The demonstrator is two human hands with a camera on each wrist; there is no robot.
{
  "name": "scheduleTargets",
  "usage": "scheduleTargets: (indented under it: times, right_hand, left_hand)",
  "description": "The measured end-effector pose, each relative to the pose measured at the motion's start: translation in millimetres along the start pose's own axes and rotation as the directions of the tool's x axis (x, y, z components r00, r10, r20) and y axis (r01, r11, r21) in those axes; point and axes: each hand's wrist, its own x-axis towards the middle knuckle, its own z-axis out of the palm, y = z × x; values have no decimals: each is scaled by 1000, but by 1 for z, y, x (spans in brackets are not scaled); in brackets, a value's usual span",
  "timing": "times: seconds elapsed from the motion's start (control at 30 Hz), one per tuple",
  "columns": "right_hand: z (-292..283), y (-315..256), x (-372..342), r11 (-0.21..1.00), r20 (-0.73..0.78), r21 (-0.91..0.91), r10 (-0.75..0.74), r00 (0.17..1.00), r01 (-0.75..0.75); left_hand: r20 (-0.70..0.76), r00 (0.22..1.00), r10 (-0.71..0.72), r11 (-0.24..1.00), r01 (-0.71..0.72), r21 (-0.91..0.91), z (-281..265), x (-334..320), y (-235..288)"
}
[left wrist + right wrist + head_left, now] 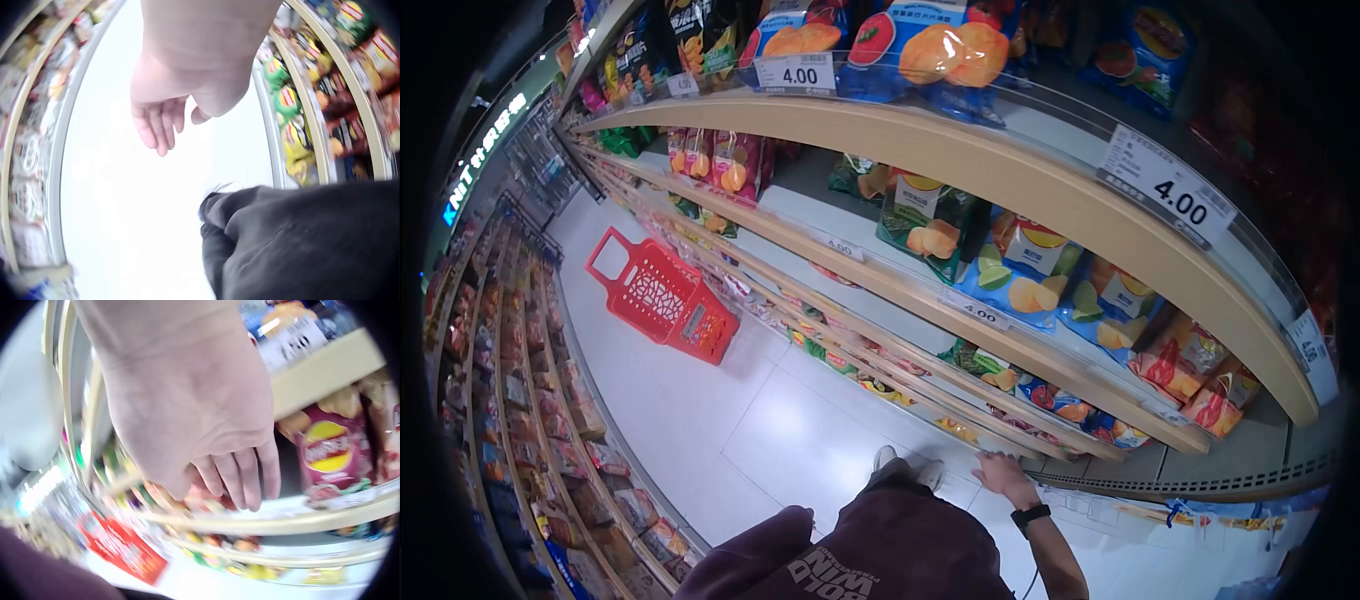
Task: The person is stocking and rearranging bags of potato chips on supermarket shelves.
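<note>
My left hand (181,94) hangs over the pale floor in the left wrist view, its fingers loosely bent and nothing in them. The head view does not show it. Beside the lower shelves on the right, my right hand (1005,478) is held out from the body, with a dark band on the wrist. Seen from the right wrist, the right hand's fingers (247,478) droop loosely, also holding nothing. Close by them stands a dark red bag of chips (328,453) on a shelf. A red shopping basket (665,300) with a raised handle stands on the floor farther along the aisle.
Wooden-edged shelves (880,130) with chip bags (925,225) and price tags (1170,198) curve along the right. More shelves of packaged snacks (550,430) line the left. Pale tiled floor (770,420) runs between them, and a lit sign (485,155) hangs far off.
</note>
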Motion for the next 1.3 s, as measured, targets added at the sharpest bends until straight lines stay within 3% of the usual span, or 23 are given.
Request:
scheduleTargets:
  times: [0.03, 0.07, 0.1, 0.17, 0.2, 0.27, 0.3, 0.37, 0.43, 0.47, 0.57, 0.67, 0.77, 0.93, 0.97, 1.0, 1.03, 1.07, 1.17, 1.3]
  right_hand:
    - [49, 28, 12, 967, 85, -247, -39, 996, 59]
    - [80, 45, 14, 993, 218, -116, 27, 975, -2]
    - [109, 59, 13, 996, 361, 8, 79, 929, -88]
    - [174, 92, 1, 924, 358, 298, 123, 925, -239]
    - [211, 113, -3, 921, 403, 229, 204, 892, -314]
    - [264, 140, -7, 894, 458, 82, 359, 813, -440]
    - [267, 143, -10, 925, 490, 58, 301, 818, -375]
    - [272, 142, -5, 877, 469, 143, 347, 812, -458]
    - [319, 164, 16, 986, 217, 35, 151, 964, -162]
    - [327, 173, 25, 999, 93, -51, 18, 995, -13]
    - [254, 104, 46, 880, 91, 390, 257, 962, -272]
    - [208, 40, 84, 855, 154, 423, 257, 954, -298]
    - [165, -45, 119, 899, 58, 377, 219, 974, -224]
    - [151, -185, 188, 976, 54, 216, -23, 998, 10]
    - [147, -213, 195, 983, 81, 172, -72, 994, 57]
    - [141, -239, 199, 983, 125, 139, -135, 983, 118]
    - [136, -266, 204, 977, 167, 114, -197, 966, 179]
    - [128, -292, 209, 966, 204, 96, -255, 945, 239]
    - [110, -347, 218, 962, 227, 75, -273, 935, 262]
    - [103, -373, 233, 964, 138, 75, -265, 954, 257]
  left_hand:
    - [69, 988, 140, 971, -151, 185, 3, -28, 6]
    - [72, 859, 506, 796, -498, 343, 7, -37, -7]
    - [64, 602, 796, 480, -692, 539, 10, -52, -17]
    - [202, 590, 782, 521, -796, 308, 12, -115, -3]
    - [268, 574, 773, 545, -819, 182, 13, -139, 0]
    - [300, 595, 746, 594, -798, 103, 0, -149, -8]
    - [300, 610, 733, 613, -784, 98, -6, -149, -16]
    - [293, 630, 719, 633, -768, 98, -18, -146, -34]
    - [294, 643, 707, 648, -756, 94, -30, -144, -50]
    - [292, 647, 704, 655, -751, 87, -35, -142, -58]
    - [304, 646, 700, 660, -748, 69, -50, -117, -87]
    - [314, 643, 698, 661, -748, 61, -68, -73, -122]
    - [287, 629, 722, 637, -767, 79, -87, -29, -151]
    - [93, 558, 824, 535, -823, 191, -115, 67, -180]
    - [66, 627, 776, 603, -768, 217, -127, 84, -178]
    - [-98, 693, 714, 700, -711, 70, -140, 80, -175]
    - [-140, 733, 665, 746, -647, 158, -162, 60, -164]
    - [-237, 735, 635, 769, -631, 103, -169, 74, -160]
    - [-241, 832, 500, 801, -550, -235, -209, 66, -148]
    - [-199, 824, 531, 809, -562, -170, -237, 76, -141]
